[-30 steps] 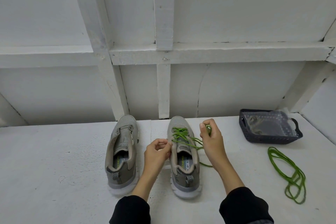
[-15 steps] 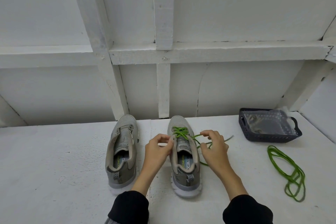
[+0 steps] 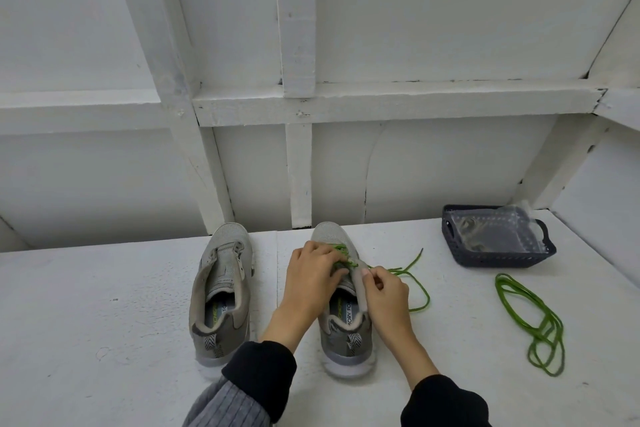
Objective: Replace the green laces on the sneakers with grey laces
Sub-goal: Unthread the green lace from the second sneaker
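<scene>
Dark plastic basket (image 3: 491, 258) holding a clear bag (image 3: 498, 230), white table (image 3: 86, 305)

Grey sneakers (image 3: 221, 291), green laces (image 3: 530, 319)

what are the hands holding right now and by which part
The left hand grips the green lace where it crosses the right sneaker. The right hand seems to pinch its right-side edge; a lace there cannot be told.

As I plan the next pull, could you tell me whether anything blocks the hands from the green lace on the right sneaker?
Nothing visible does: the left hand and right hand are already at the green lace on the right sneaker.
</scene>
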Available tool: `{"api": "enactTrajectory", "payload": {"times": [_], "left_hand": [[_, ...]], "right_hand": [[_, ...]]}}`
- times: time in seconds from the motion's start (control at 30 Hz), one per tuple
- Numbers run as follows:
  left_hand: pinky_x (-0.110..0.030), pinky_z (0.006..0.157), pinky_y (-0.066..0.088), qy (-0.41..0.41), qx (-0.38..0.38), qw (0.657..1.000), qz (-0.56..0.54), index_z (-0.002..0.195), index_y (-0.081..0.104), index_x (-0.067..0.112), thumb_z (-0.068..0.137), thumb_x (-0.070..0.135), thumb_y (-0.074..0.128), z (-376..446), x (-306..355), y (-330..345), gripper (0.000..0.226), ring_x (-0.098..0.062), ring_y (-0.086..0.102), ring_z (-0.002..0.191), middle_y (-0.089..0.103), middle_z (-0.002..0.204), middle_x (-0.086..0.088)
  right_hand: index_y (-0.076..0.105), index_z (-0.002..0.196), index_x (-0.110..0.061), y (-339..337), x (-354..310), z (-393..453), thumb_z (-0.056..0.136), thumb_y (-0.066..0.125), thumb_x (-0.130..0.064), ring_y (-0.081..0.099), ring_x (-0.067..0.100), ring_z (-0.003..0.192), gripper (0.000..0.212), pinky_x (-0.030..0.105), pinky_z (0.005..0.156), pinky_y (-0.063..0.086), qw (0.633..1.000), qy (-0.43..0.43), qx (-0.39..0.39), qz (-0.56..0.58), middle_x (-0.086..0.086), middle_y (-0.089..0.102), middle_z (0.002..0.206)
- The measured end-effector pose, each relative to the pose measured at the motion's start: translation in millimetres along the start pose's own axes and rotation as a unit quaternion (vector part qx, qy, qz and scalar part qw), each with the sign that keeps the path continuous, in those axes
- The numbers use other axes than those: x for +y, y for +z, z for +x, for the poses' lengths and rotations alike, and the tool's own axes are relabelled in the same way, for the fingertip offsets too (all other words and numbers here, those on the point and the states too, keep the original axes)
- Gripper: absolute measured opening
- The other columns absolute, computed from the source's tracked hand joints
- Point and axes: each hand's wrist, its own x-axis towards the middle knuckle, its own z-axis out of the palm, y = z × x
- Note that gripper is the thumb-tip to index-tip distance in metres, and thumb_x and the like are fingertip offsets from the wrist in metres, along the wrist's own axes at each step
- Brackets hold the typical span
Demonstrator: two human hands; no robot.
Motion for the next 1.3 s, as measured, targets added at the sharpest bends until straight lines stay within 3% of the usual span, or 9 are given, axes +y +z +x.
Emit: {"api": "enactTrajectory", "payload": {"times": [0.2, 0.37, 0.53, 0.67, 0.8, 0.9, 1.03, 1.2, 1.3], "left_hand": [[-0.024, 0.081, 0.035, -0.043, 0.046, 0.993, -0.096, 0.093, 0.063, 0.028, 0.094, 0.035, 0.058, -5, 3, 1, 0.009, -0.007, 0.046, 0.095, 0.062, 0.097, 0.017], [-0.028, 0.081, 0.045, -0.244, 0.183, 0.884, -0.353, 0.09, 0.052, 0.025, 0.095, 0.017, 0.055, -14, -2, -3, 0.01, -0.015, 0.06, 0.097, 0.061, 0.09, 0.009], [-0.03, 0.099, 0.034, -0.085, 0.093, 0.977, -0.17, 0.119, 0.058, 0.028, 0.088, 0.021, 0.053, -10, -5, -8, 0.032, -0.009, 0.043, 0.116, 0.056, 0.121, 0.015], [-0.04, 0.109, 0.024, 0.035, 0.018, 0.999, 0.029, 0.107, 0.071, 0.029, 0.092, 0.036, 0.055, 0, 3, -3, 0.023, -0.016, 0.042, 0.125, 0.061, 0.122, 0.013], [-0.041, 0.116, 0.018, -0.023, 0.013, 0.995, -0.097, 0.091, 0.066, 0.029, 0.097, 0.031, 0.055, -2, 5, 2, 0.012, -0.008, 0.051, 0.111, 0.065, 0.103, 0.018], [-0.029, 0.115, 0.026, -0.127, 0.036, 0.918, -0.375, 0.092, 0.056, 0.015, 0.101, 0.023, 0.049, -7, 13, -8, 0.015, -0.005, 0.064, 0.093, 0.07, 0.091, 0.006], [-0.026, 0.072, 0.054, -0.166, 0.088, 0.807, -0.56, 0.091, 0.045, 0.007, 0.104, 0.014, 0.04, -9, 16, -24, 0.016, -0.015, 0.059, 0.064, 0.056, 0.063, 0.005], [-0.022, 0.056, 0.034, -0.114, 0.047, 0.937, -0.326, 0.092, 0.052, 0.024, 0.102, 0.028, 0.046, -6, 3, -28, 0.012, -0.004, 0.041, 0.054, 0.049, 0.058, 0.014], [-0.023, 0.068, 0.037, -0.038, -0.019, 0.997, -0.058, 0.105, 0.063, 0.035, 0.095, 0.048, 0.049, -5, 6, -25, 0.021, -0.005, 0.056, 0.089, 0.063, 0.096, 0.016]], "right_hand": [[0.054, 0.066, -0.007, 3, 1, -3, 0.096, 0.055, -0.021, 0.041, 0.008, 0.054, 0.032, 0.017, 0.051, 0.033, 1.0, -0.006, 0.014, 0.023, -0.001, 0.05, 0.058], [0.054, 0.067, -0.005, 4, 3, -4, 0.096, 0.055, -0.019, 0.04, 0.006, 0.054, 0.032, 0.015, 0.05, 0.033, 0.999, -0.005, 0.018, 0.041, -0.001, 0.049, 0.058], [0.052, 0.065, -0.013, 4, 0, -6, 0.096, 0.055, -0.019, 0.041, 0.003, 0.051, 0.033, 0.015, 0.05, 0.035, 0.999, -0.006, 0.017, 0.048, -0.003, 0.049, 0.058], [0.055, 0.067, -0.013, 4, 0, -6, 0.096, 0.055, -0.019, 0.042, 0.004, 0.051, 0.03, 0.014, 0.05, 0.036, 0.999, -0.006, 0.017, 0.051, -0.002, 0.052, 0.059], [0.055, 0.068, -0.013, 4, 0, -7, 0.096, 0.055, -0.019, 0.041, 0.005, 0.052, 0.029, 0.013, 0.049, 0.035, 0.998, -0.007, 0.02, 0.057, -0.002, 0.051, 0.058], [0.055, 0.068, -0.013, 4, 0, -8, 0.096, 0.055, -0.019, 0.042, 0.004, 0.052, 0.029, 0.013, 0.05, 0.036, 0.998, -0.006, 0.019, 0.061, -0.003, 0.051, 0.059], [0.053, 0.067, -0.015, 4, 0, -9, 0.097, 0.054, -0.018, 0.042, 0.003, 0.052, 0.03, 0.012, 0.049, 0.035, 0.998, -0.011, 0.021, 0.061, -0.003, 0.05, 0.059], [0.054, 0.068, -0.015, 4, -1, -9, 0.097, 0.053, -0.019, 0.042, 0.005, 0.053, 0.029, 0.012, 0.049, 0.035, 0.998, -0.016, 0.019, 0.059, -0.003, 0.05, 0.059], [0.056, 0.069, -0.014, 5, 0, -9, 0.097, 0.054, -0.018, 0.044, 0.004, 0.053, 0.028, 0.013, 0.049, 0.036, 0.997, -0.014, 0.019, 0.069, -0.001, 0.053, 0.06]]}}
